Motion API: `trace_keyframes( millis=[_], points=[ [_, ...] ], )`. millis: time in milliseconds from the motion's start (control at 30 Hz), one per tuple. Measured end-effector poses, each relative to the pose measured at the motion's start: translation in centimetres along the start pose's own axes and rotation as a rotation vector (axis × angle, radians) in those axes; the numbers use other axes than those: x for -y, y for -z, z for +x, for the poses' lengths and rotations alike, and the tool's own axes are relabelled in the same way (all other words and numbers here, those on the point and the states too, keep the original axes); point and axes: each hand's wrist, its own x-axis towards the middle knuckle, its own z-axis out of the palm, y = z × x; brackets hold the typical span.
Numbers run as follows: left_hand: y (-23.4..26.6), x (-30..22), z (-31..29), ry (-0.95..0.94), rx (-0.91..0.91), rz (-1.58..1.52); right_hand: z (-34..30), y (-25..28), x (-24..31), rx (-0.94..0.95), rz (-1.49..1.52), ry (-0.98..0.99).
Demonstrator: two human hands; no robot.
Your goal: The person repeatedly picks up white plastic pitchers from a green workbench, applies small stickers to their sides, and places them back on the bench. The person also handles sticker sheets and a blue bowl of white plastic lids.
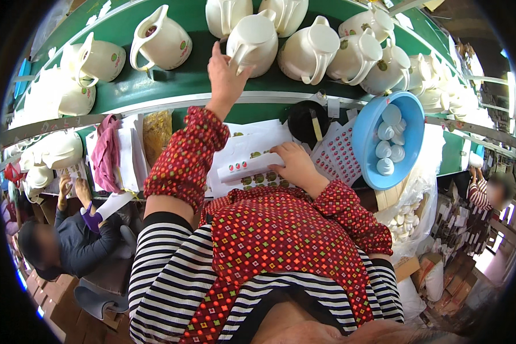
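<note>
My left hand [226, 77] reaches forward to a cream-white jug [257, 43] on the green conveyor belt. Its thumb and index finger are spread around the lower end of the jug's handle, and the other fingers are partly hidden. Close to my body, my right hand [298, 166] pinches a curled sheet of decals [249, 167], white with small red fruit prints along its edge. More decal sheets [341, 150] lie under and beside it, some with green prints, some with red.
More cream jugs [165, 45] stand along the belt. To the right, a light-blue basin [358, 143] holds several white lids [386, 167]. A black bowl [301, 122] with a brush, a pink cloth [106, 152] and a metal rail [155, 103] are nearby. Co-workers [86, 243] sit at both sides.
</note>
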Motion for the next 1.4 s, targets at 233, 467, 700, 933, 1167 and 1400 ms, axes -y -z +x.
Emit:
trace_keyframes(
  millis=[233, 467, 700, 933, 1167, 1400],
  points=[
    [8.7, 5.0, -17.4, -0.075, 0.620, 0.008, 2.8, -6.2, 1.1, -0.002, 0.005, 0.214],
    [9.5, 5.6, -26.3, 0.069, 0.647, 0.276, 3.9, -10.4, 1.0, 0.028, -0.105, 0.208],
    [8.6, 6.1, -27.3, 0.334, 0.548, 0.018, 3.4, -10.9, 0.7, -0.038, 0.101, 0.218],
    [9.9, 5.5, -25.3, 0.695, 0.695, -0.252, 3.1, -9.8, 1.4, -0.147, 0.120, 0.357],
    [10.7, 4.8, -23.5, 0.931, 0.738, -0.477, 3.4, -8.6, 2.0, -0.271, -0.001, 0.467],
    [9.5, 5.9, -23.5, 1.031, 0.715, -0.534, 3.7, -7.8, 1.9, -0.320, -0.006, 0.476]
  ],
)
